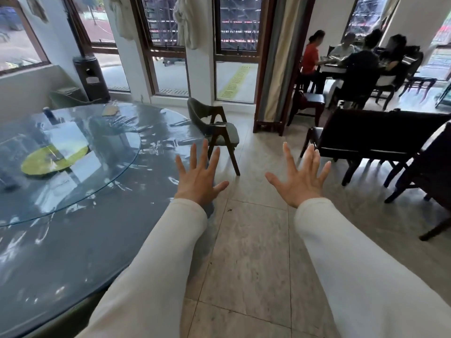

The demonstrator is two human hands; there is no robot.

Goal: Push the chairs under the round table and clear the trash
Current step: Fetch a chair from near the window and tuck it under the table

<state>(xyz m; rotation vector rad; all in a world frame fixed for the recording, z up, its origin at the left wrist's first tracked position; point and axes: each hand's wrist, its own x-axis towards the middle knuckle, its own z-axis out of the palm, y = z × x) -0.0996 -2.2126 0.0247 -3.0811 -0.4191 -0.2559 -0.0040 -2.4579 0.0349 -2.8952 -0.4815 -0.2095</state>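
Note:
A large round table (73, 240) with a shiny plastic cover fills the left, with a glass turntable (109, 172) on it. A green-cushioned wooden chair (214, 130) stands at the table's far right edge, pulled out onto the floor. My left hand (197, 176) is spread open over the table's right rim, below the chair. My right hand (300, 179) is spread open above the floor, holding nothing. On the turntable lie a yellow-green plate (48, 162) and white paper (66, 137); a dark can (48, 114) stands farther back.
Dark wooden chairs and a table (380, 137) crowd the right side. People sit at a table (353, 62) in the back room. A dark bin (90, 76) stands by the windows. Tiled floor (253, 240) runs ahead between the round table and the dark furniture.

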